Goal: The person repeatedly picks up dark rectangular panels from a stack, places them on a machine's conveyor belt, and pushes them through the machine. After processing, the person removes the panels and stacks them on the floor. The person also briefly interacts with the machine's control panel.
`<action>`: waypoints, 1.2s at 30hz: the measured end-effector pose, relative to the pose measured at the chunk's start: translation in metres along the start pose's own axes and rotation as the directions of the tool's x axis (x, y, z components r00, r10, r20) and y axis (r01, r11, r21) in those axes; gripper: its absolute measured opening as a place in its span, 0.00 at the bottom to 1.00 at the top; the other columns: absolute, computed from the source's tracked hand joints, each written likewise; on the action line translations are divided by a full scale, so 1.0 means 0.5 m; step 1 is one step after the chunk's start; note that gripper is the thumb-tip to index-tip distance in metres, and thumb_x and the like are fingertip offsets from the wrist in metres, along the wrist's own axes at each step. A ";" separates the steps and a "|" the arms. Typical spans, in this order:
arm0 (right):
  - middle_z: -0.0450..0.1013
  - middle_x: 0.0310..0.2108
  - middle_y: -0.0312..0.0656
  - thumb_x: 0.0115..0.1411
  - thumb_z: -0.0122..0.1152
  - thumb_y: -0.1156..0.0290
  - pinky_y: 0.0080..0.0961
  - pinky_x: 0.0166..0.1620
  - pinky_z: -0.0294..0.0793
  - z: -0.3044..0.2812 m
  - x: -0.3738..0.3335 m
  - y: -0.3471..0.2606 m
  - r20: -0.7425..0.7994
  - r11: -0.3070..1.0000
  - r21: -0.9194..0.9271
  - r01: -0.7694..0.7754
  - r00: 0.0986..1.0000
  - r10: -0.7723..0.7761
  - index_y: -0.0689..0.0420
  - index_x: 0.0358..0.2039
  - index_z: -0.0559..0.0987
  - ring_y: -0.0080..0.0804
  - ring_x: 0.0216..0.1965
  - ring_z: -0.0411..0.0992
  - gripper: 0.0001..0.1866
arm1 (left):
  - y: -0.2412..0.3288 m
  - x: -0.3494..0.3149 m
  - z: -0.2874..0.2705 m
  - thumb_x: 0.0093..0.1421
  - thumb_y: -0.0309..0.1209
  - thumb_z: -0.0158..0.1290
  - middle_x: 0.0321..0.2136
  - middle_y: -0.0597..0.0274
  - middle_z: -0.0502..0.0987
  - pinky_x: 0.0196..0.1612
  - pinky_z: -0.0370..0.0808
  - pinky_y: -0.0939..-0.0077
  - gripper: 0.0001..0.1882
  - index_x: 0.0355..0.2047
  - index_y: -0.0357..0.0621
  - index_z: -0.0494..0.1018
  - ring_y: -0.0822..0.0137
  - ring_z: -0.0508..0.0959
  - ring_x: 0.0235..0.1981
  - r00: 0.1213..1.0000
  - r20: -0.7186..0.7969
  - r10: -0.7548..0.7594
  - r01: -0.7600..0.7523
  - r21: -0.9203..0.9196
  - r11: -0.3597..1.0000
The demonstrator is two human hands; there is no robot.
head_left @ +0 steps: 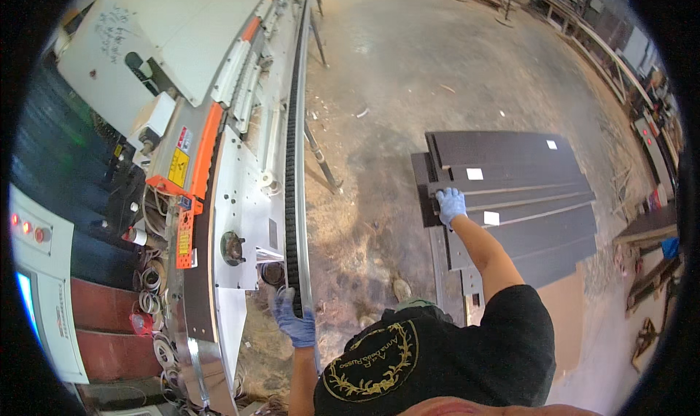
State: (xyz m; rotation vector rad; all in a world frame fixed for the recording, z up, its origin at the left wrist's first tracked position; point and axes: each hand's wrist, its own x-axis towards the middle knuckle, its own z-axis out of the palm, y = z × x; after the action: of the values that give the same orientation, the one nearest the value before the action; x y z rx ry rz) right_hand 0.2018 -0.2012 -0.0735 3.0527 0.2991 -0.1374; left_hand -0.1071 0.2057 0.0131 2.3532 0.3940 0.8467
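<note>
My left hand (293, 320), in a blue glove, rests at the near end of a long black belt track (293, 161) on the machine's side. Its fingers are spread against the track. My right hand (451, 206), gloved too, reaches out to the right, its fingers bent over the left end of a dark brown panel (525, 201) in a staggered stack. Several panels lie there, some with a white label (475, 174). The fingertips' undersides are hidden.
The edge-processing machine (240, 204), with orange guards, fills the left side. A control panel (44, 270) with lit buttons stands at far left, near coiled hoses (152, 277). A metal support leg (321, 161) stands on the stained concrete floor (394, 66). Wooden racks line the far right.
</note>
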 end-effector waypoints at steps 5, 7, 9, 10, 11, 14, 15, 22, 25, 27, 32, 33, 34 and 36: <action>0.71 0.43 0.41 0.42 0.66 0.61 0.43 0.60 0.51 -0.048 -0.055 -0.030 0.099 0.990 -0.004 0.142 0.985 -0.141 0.47 0.44 0.73 0.38 0.50 0.68 0.26 | 0.029 -0.048 0.104 0.48 0.29 0.61 0.56 0.47 0.65 0.60 0.62 0.61 0.30 0.53 0.40 0.68 0.53 0.65 0.57 0.973 0.215 -0.078 0.128 -0.227 0.966; 0.74 0.38 0.38 0.40 0.68 0.59 0.42 0.62 0.47 -0.120 -0.116 -0.103 0.050 0.960 0.131 0.247 0.965 -0.256 0.46 0.44 0.74 0.35 0.45 0.72 0.27 | 0.066 -0.063 0.150 0.50 0.29 0.62 0.56 0.50 0.65 0.60 0.64 0.60 0.34 0.57 0.42 0.62 0.54 0.65 0.58 0.936 0.351 0.020 0.078 -0.263 0.962; 0.75 0.35 0.36 0.40 0.69 0.54 0.43 0.63 0.46 -0.222 -0.202 -0.185 -0.105 0.887 0.242 0.392 0.920 -0.378 0.46 0.44 0.75 0.34 0.43 0.73 0.28 | 0.094 -0.086 0.214 0.53 0.31 0.61 0.54 0.52 0.66 0.58 0.67 0.60 0.34 0.59 0.42 0.59 0.55 0.67 0.56 0.835 0.544 -0.081 0.409 -0.515 0.753; 0.75 0.34 0.35 0.40 0.69 0.51 0.44 0.63 0.46 -0.254 -0.240 -0.228 -0.210 0.834 0.289 0.470 0.881 -0.424 0.45 0.43 0.75 0.34 0.44 0.73 0.28 | 0.106 -0.101 0.240 0.55 0.32 0.60 0.53 0.53 0.67 0.56 0.70 0.60 0.33 0.59 0.42 0.59 0.56 0.68 0.55 0.740 0.653 -0.161 0.642 -0.614 0.459; 0.75 0.37 0.36 0.41 0.68 0.49 0.46 0.63 0.45 -0.288 -0.272 -0.266 -0.177 0.786 0.329 0.524 0.852 -0.493 0.45 0.47 0.74 0.34 0.46 0.72 0.31 | 0.112 -0.109 0.255 0.56 0.32 0.59 0.52 0.54 0.68 0.54 0.73 0.61 0.32 0.58 0.41 0.59 0.56 0.70 0.54 0.613 0.771 -0.175 0.790 -0.606 0.099; 0.72 0.45 0.38 0.42 0.67 0.48 0.47 0.63 0.44 -0.259 -0.327 -0.293 -0.302 0.676 0.275 0.684 0.729 -0.615 0.44 0.53 0.70 0.34 0.51 0.68 0.37 | 0.136 -0.077 0.211 0.59 0.32 0.56 0.49 0.55 0.70 0.44 0.80 0.61 0.26 0.56 0.42 0.61 0.57 0.74 0.48 0.485 0.819 -0.307 0.870 -0.488 0.073; 0.71 0.47 0.39 0.42 0.67 0.48 0.47 0.63 0.44 -0.238 -0.332 -0.293 -0.378 0.642 0.219 0.735 0.670 -0.638 0.43 0.55 0.69 0.34 0.53 0.67 0.38 | 0.113 -0.077 0.196 0.59 0.32 0.55 0.48 0.57 0.70 0.37 0.82 0.66 0.22 0.53 0.44 0.64 0.60 0.76 0.45 0.576 0.736 -0.356 0.802 -0.592 0.075; 0.71 0.46 0.39 0.41 0.68 0.53 0.46 0.62 0.49 -0.106 -0.270 -0.071 0.085 0.905 -0.029 0.424 0.903 -0.420 0.44 0.52 0.72 0.40 0.53 0.65 0.34 | -0.126 -0.056 -0.064 0.58 0.34 0.57 0.48 0.57 0.70 0.50 0.75 0.70 0.29 0.57 0.41 0.61 0.62 0.73 0.46 0.715 0.117 -0.689 0.451 -0.831 0.326; 0.71 0.44 0.40 0.41 0.68 0.55 0.43 0.59 0.55 -0.103 -0.293 -0.132 0.029 0.848 0.127 0.515 0.852 -0.522 0.43 0.48 0.74 0.40 0.51 0.66 0.30 | -0.003 -0.030 -0.138 0.55 0.35 0.59 0.56 0.51 0.64 0.61 0.62 0.64 0.40 0.63 0.40 0.52 0.58 0.66 0.55 0.812 -0.491 -0.316 0.176 -0.310 0.934; 0.71 0.42 0.40 0.42 0.67 0.55 0.40 0.56 0.59 -0.160 -0.319 -0.234 0.027 0.820 0.189 0.540 0.832 -0.554 0.42 0.48 0.74 0.40 0.50 0.67 0.29 | 0.049 -0.031 -0.180 0.49 0.42 0.62 0.56 0.50 0.65 0.63 0.57 0.61 0.40 0.60 0.42 0.60 0.57 0.63 0.59 0.950 -0.313 -0.019 0.058 0.114 0.992; 0.71 0.43 0.39 0.47 0.64 0.57 0.39 0.55 0.60 -0.296 -0.381 -0.467 0.051 0.655 0.211 0.726 0.661 -0.749 0.43 0.50 0.73 0.35 0.50 0.68 0.27 | 0.101 -0.052 -0.169 0.41 0.54 0.62 0.54 0.55 0.69 0.62 0.56 0.54 0.39 0.54 0.54 0.69 0.52 0.66 0.56 0.834 0.536 0.129 -0.317 0.275 0.908; 0.71 0.43 0.38 0.48 0.63 0.57 0.39 0.57 0.58 -0.310 -0.396 -0.504 0.049 0.608 0.208 0.766 0.612 -0.789 0.43 0.50 0.73 0.33 0.50 0.68 0.26 | 0.099 -0.049 -0.173 0.41 0.53 0.63 0.52 0.56 0.70 0.60 0.59 0.57 0.39 0.54 0.53 0.69 0.53 0.68 0.54 0.815 0.578 0.028 -0.226 0.273 0.935; 0.70 0.43 0.38 0.47 0.63 0.55 0.42 0.58 0.57 -0.295 -0.401 -0.543 -0.004 0.568 0.176 0.804 0.578 -0.816 0.43 0.50 0.73 0.36 0.50 0.67 0.27 | 0.098 -0.041 -0.179 0.41 0.52 0.63 0.50 0.57 0.72 0.59 0.62 0.60 0.38 0.53 0.53 0.70 0.55 0.70 0.52 0.785 0.616 -0.072 -0.131 0.279 0.951; 0.69 0.43 0.38 0.47 0.62 0.53 0.47 0.59 0.54 -0.235 -0.417 -0.609 -0.097 0.473 0.110 0.874 0.483 -0.870 0.43 0.49 0.73 0.40 0.50 0.65 0.27 | 0.086 -0.044 -0.204 0.42 0.50 0.64 0.47 0.58 0.75 0.56 0.67 0.65 0.37 0.52 0.52 0.71 0.56 0.73 0.49 0.784 0.602 -0.154 -0.032 0.287 0.957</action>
State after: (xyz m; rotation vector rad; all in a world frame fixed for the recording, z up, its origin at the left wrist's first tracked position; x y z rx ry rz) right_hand -0.0523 0.0664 0.0442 2.6448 1.9206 -0.1637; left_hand -0.1874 0.2069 0.0925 2.6928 0.3188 -0.0646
